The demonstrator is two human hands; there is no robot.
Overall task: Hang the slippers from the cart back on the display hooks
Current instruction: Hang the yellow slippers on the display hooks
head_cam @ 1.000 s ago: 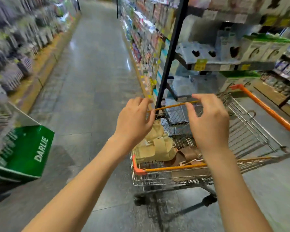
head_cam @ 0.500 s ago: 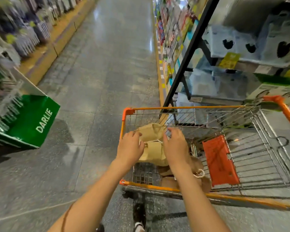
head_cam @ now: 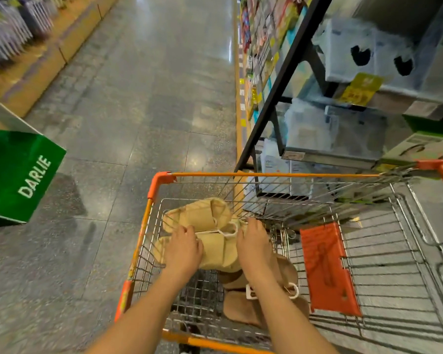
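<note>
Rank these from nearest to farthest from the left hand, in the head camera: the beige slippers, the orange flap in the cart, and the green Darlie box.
1. beige slippers: under the left hand, touching it.
2. orange flap: in the cart, to the right.
3. green Darlie box: outside the cart, far left.

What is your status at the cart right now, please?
Left hand and right hand both on the beige slippers inside the cart. Brown slippers still lying below. Nothing blocking the lift.
</note>
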